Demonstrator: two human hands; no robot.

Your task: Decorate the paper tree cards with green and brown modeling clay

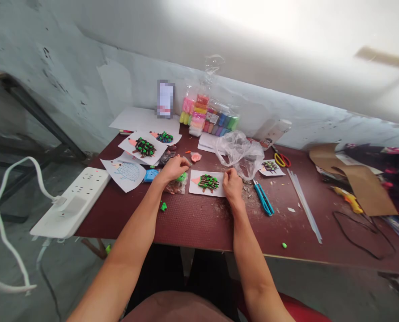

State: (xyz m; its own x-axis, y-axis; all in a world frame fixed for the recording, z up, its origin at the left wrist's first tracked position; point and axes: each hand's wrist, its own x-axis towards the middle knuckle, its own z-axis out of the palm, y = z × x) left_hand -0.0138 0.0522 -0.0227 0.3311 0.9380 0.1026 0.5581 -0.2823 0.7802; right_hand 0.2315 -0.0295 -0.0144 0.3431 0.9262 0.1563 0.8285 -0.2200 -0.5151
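A white power strip (83, 192) lies at left — farther back stands what looks like a phone (166, 99), blurred.

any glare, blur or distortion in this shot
Head view: glare washes out the upper wall; head view: blocky pixelation covers the upright phone-like screen; head view: the tan strip looks blurred; head view: the hedgehog card at the right hand looks clearer.

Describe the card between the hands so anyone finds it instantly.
On the dark red table, look between the left hand and right hand. There lies a white hedgehog card with green-dotted dark spines, the only one with the right hand at its edge.
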